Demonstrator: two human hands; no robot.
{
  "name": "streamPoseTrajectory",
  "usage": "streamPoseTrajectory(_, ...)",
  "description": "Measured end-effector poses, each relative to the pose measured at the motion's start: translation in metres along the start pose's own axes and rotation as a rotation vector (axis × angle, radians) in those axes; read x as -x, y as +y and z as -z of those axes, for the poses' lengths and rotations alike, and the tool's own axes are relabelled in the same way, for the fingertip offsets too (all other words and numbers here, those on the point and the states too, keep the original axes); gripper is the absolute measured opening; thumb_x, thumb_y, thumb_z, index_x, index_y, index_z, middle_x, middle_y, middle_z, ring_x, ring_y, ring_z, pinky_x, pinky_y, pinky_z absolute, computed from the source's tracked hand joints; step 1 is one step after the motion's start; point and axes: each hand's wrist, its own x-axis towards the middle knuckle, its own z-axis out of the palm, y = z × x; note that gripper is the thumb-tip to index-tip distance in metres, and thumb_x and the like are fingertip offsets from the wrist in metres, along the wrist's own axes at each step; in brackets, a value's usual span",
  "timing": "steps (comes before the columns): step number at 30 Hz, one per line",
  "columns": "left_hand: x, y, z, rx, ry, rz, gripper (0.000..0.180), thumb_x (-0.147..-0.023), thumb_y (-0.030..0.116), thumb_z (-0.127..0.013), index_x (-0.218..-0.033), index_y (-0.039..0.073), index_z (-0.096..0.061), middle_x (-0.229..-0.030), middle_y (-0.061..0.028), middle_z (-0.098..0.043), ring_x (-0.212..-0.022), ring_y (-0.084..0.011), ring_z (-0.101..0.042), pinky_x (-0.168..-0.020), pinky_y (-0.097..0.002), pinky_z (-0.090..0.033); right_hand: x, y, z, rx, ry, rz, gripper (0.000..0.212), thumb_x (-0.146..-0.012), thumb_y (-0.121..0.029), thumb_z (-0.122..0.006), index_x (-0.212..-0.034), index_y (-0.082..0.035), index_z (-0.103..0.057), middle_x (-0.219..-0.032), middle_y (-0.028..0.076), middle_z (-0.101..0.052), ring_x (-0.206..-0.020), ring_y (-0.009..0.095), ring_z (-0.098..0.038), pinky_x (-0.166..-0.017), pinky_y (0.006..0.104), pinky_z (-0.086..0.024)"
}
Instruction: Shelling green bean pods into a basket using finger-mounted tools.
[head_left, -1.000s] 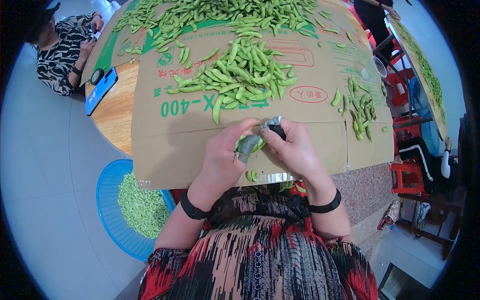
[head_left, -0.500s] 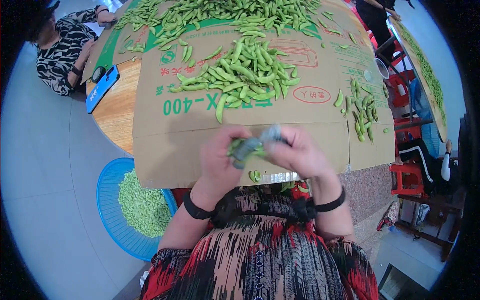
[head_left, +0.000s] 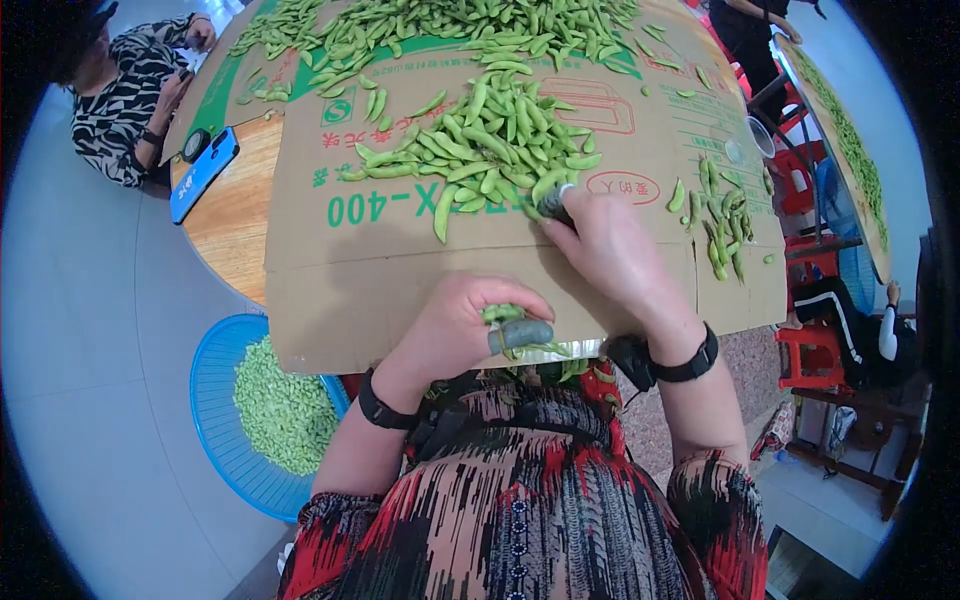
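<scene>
My left hand (head_left: 455,325) is curled near the front edge of the cardboard sheet (head_left: 360,262), closed around shelled green soybeans (head_left: 502,313). A grey-green sleeve (head_left: 522,334) covers one of its digits, and bits of pod show just under it. My right hand (head_left: 610,240) reaches forward to the near right side of a small pile of green soybean pods (head_left: 490,135). Its dark-sleeved fingertips pinch at a pod (head_left: 547,186) there; the hand's back hides part of the grip.
Left of my lap stands a blue basket (head_left: 215,440) of shelled beans. A larger pod heap (head_left: 450,25) spreads across the far side; darker pods (head_left: 728,225) lie at right. A blue phone (head_left: 205,175) rests on the wooden table. Another person (head_left: 130,90) sits far left.
My hands were together over the front of the cardboard. The right has moved forward to the pod pile, while the left stays near the edge with beans in it.
</scene>
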Motion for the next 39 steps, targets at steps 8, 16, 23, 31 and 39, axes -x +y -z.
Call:
streamPoseTrajectory(8,-0.006,-0.001,-0.001,0.434,0.446,0.072,0.024,-0.078,0.012,-0.070,-0.099,0.001,-0.063,-0.077,0.0051,-0.056,-0.069,-0.0017,-0.047,-0.060,-0.0176,-0.038,0.046,-0.030,-0.011,-1.432,-0.112,-0.312,0.012,-0.089,-0.015,-0.057,-0.091,-0.004,-0.058,-0.067,-0.006,-0.050,-0.054,0.001,-0.041,-0.047,0.0169,-0.032)
streamPoseTrajectory(16,-0.003,-0.007,0.001,0.486,0.518,0.014,0.014,-0.081,0.006,-0.063,-0.094,0.002,-0.063,-0.080,0.0033,-0.060,-0.070,-0.0025,-0.050,-0.062,-0.0180,-0.039,0.050,-0.037,-0.007,-1.459,-0.327,-0.224,0.022,-0.096,-0.021,-0.042,-0.081,-0.007,-0.048,-0.060,-0.007,-0.041,-0.051,0.002,-0.034,-0.046,0.0180,-0.028)
streamPoseTrajectory(23,-0.003,-0.007,-0.001,0.279,0.499,-0.019,0.010,-0.079,0.003,-0.061,-0.089,0.002,-0.064,-0.079,0.0021,-0.059,-0.072,-0.0051,-0.051,-0.066,-0.0192,-0.040,0.050,-0.033,-0.016,-1.556,-0.403,-0.260,0.019,-0.097,-0.019,-0.040,-0.090,-0.007,-0.052,-0.062,-0.005,-0.043,-0.049,0.002,-0.033,-0.042,0.0176,-0.026)
streamPoseTrajectory(31,0.000,-0.007,0.011,0.577,0.116,-0.129,0.010,-0.078,0.005,-0.061,-0.087,0.003,-0.064,-0.082,-0.0001,-0.058,-0.076,-0.0093,-0.054,-0.070,-0.0244,-0.042,0.055,-0.032,-0.016,-2.101,-0.699,-0.401,0.018,-0.096,-0.019,-0.045,-0.107,-0.008,-0.054,-0.068,-0.002,-0.047,-0.047,0.002,-0.032,-0.041,0.0135,-0.024)
streamPoseTrajectory(39,-0.007,-0.011,-0.002,0.199,0.501,-0.062,0.024,-0.075,0.003,-0.068,-0.098,0.005,-0.060,-0.085,0.0026,-0.059,-0.076,-0.0068,-0.054,-0.067,-0.0199,-0.045,0.049,-0.044,-0.018,-1.137,-0.137,-0.210,0.013,-0.091,-0.013,-0.050,-0.086,-0.005,-0.059,-0.062,-0.006,-0.048,-0.054,0.002,-0.040,-0.048,0.0197,-0.034)
